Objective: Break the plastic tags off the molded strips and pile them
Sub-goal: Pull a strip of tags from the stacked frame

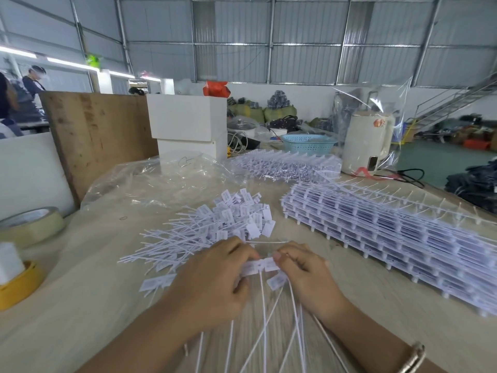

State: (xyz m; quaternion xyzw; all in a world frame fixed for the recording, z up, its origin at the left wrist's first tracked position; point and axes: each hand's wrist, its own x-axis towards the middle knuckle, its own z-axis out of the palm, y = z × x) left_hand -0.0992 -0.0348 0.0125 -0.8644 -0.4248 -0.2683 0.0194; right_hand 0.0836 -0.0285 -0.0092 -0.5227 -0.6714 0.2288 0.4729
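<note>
**A:** Head view, entry one. Where are the hands?

**B:** Both low, at 6 o'clock on the table [80, 305]. Left hand [212, 286] and right hand [309, 278] meet over a short strip of white tags [259, 265]. Fingers of each hand are curled, pinching the strip from either end, thumbs on top. Long thin tails [263, 313] run from the strip toward the wrists, fanned out between the forearms.

**A:** Wrist detail?

**B:** A metal bangle [411, 358] on the right wrist, at 5 o'clock.

**A:** Where do the loose tags lie?

**B:** A pile of separated tags [215, 227] sits just beyond the left hand, centre of frame, heads toward 1 o'clock, tails toward 9. A few stray tags [157, 282] lie beside the left hand at 8 o'clock.

**A:** Unbroken stock?

**B:** One stack of molded strips [390, 232] at 3 o'clock, near the right hand but apart from it. A second stack [285, 164] farther back at 1 o'clock.

**A:** Other items?

**B:** A crumpled clear plastic bag [161, 179] at 11 o'clock, behind the pile. Tape roll [32, 224] at 9 o'clock; a yellow roll [18, 286] at 8. A white kettle [367, 142] and blue basket [309, 144] at 1 to 2 o'clock. Print on the tags is too blurred to read.
</note>
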